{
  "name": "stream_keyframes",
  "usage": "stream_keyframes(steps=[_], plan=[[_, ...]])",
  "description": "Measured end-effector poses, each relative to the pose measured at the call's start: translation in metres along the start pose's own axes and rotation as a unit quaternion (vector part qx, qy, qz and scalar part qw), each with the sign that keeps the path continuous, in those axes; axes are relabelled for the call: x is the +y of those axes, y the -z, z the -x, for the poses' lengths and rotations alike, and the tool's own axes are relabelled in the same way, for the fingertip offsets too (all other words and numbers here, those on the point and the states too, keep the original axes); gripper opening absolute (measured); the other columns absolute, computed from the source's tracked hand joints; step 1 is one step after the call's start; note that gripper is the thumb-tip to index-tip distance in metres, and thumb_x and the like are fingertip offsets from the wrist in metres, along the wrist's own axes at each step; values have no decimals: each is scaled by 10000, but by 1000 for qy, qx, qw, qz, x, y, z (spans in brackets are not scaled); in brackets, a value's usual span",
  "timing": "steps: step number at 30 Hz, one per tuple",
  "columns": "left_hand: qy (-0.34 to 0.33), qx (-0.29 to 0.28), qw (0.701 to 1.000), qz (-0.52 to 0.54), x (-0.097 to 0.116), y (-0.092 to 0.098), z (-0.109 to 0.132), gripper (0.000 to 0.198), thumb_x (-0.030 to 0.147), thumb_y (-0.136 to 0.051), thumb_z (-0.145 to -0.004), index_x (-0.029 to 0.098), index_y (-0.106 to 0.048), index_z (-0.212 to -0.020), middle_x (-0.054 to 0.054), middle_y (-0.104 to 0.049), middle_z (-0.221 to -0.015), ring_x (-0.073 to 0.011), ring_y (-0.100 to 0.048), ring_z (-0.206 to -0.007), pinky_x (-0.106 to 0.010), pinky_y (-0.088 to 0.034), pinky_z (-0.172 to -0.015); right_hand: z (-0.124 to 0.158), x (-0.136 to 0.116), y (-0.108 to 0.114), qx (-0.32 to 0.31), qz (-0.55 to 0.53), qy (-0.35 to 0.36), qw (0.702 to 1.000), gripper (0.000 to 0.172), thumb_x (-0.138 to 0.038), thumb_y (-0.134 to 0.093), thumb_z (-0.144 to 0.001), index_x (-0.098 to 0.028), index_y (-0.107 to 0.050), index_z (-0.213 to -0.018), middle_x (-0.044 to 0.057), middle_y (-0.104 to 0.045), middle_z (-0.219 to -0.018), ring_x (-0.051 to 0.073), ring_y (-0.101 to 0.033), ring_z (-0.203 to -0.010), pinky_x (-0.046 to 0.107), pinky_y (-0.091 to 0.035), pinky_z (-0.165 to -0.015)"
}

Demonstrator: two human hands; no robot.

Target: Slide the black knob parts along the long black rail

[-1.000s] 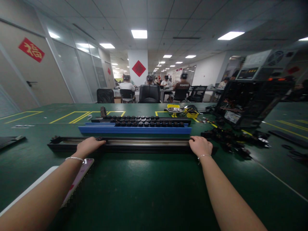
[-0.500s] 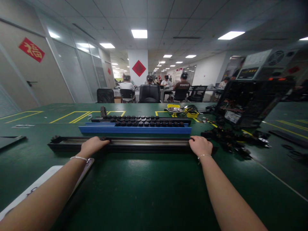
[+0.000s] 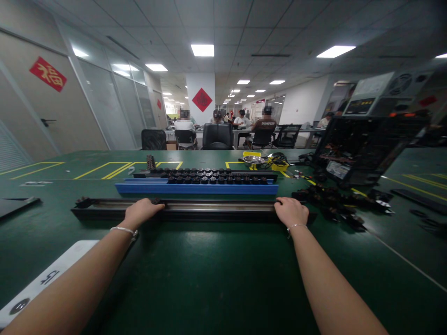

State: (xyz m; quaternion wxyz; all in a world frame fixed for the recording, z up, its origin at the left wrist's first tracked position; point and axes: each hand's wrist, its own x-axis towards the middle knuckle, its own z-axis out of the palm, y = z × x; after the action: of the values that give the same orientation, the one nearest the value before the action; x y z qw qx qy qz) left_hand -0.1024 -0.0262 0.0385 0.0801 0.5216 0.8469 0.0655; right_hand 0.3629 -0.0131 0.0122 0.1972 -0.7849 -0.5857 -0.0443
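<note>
A long black rail (image 3: 216, 215) with a metallic inner strip lies crosswise on the green table. My left hand (image 3: 144, 211) is closed on its left-middle part, thumb pointing right, beside a small dark piece partly hidden by the fingers. Near the rail's right end, my right hand (image 3: 292, 211) grips it with the fingers over the far edge. Small dark parts sit in the rail's left end. Just behind is a blue rail (image 3: 195, 188), with rows of small black parts (image 3: 216, 179) along it.
To the right lie a pile of black parts (image 3: 335, 204) and an open computer case (image 3: 363, 149). A metal bowl (image 3: 254, 159) and yellow trays stand at the back. A white panel (image 3: 45, 279) lies at the lower left. Several people sit far behind.
My left hand has slid a little to the right along the black rail, uncovering more of the white panel. My right hand stays in place.
</note>
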Motion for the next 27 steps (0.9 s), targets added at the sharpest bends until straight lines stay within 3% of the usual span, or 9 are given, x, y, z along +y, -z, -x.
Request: stream_keyframes(steps=[27], plan=[[-1, 10, 1000, 9, 8, -4, 6, 638, 653, -463, -641, 121, -666, -927, -184, -680, -1013, -344, -623, -942, -377, -452, -724, -1, 2, -2, -3, -3, -1, 1000, 421, -313, -363, -802, -278, -652, -1106, -4, -596, -1235, 201, -452, -1165, 384, -314, -932]])
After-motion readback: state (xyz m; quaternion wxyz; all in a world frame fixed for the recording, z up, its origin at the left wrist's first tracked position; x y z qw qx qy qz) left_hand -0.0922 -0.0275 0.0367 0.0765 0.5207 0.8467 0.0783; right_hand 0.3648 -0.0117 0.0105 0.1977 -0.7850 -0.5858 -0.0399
